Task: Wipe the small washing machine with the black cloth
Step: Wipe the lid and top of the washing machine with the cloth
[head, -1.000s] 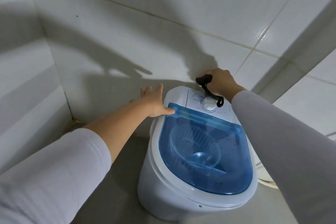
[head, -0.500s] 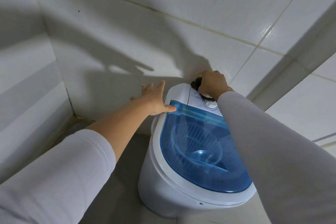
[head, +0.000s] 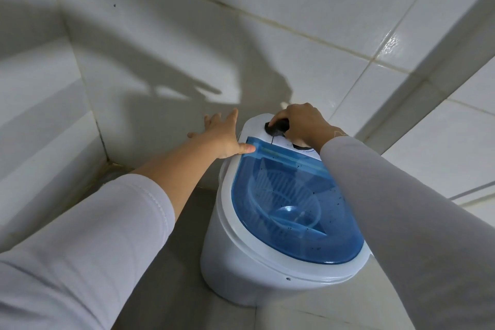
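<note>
The small washing machine [head: 257,262] is white with a translucent blue lid [head: 292,206] and stands on the floor against the tiled wall. My right hand [head: 302,122] is closed on the black cloth [head: 277,127] and presses it on the white control panel at the machine's far end. My forearm hides most of the dial. My left hand [head: 223,134] rests flat on the machine's far left edge, fingers spread toward the wall and thumb on the lid's corner.
White tiled walls [head: 160,48] meet in a corner at the left, close behind the machine. A wall ledge [head: 417,83] runs diagonally at the right. Grey floor [head: 171,289] shows to the left of and below the machine.
My right hand has slid the black cloth leftward across the control panel, from the far right edge toward its middle. The left hand has stayed on the machine's edge.
</note>
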Tool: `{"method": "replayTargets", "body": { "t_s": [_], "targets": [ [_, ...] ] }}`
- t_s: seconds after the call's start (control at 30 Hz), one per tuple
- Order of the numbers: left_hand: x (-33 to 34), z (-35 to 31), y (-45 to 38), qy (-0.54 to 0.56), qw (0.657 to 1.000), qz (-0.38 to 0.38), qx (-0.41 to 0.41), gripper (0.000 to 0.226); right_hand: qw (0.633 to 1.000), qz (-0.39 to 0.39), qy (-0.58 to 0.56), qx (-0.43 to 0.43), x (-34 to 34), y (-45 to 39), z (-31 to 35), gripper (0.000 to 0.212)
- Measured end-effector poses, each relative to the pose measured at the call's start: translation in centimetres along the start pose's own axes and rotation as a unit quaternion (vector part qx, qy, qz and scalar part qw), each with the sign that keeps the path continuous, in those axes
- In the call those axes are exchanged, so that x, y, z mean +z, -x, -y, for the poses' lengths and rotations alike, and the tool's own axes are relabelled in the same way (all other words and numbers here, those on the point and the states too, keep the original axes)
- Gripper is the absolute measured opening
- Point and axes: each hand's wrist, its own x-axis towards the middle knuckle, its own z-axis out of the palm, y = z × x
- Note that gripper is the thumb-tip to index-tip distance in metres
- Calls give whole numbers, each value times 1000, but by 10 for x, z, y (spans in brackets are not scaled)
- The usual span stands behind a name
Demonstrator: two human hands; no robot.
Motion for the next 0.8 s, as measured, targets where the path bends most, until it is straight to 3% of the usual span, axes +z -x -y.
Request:
{"method": "replayTargets", "body": {
  "t_s": [0.27, 0.8],
  "targets": [
    [-1, -6, 16, -11, 999, -34, -21, 102, 997, 15, 43, -61, -2, 20, 6, 49],
    [0, -9, 26, 12, 998, -52, -29, 100, 999, 47, 0, 6, -9, 43, 5, 45]
  ]
}}
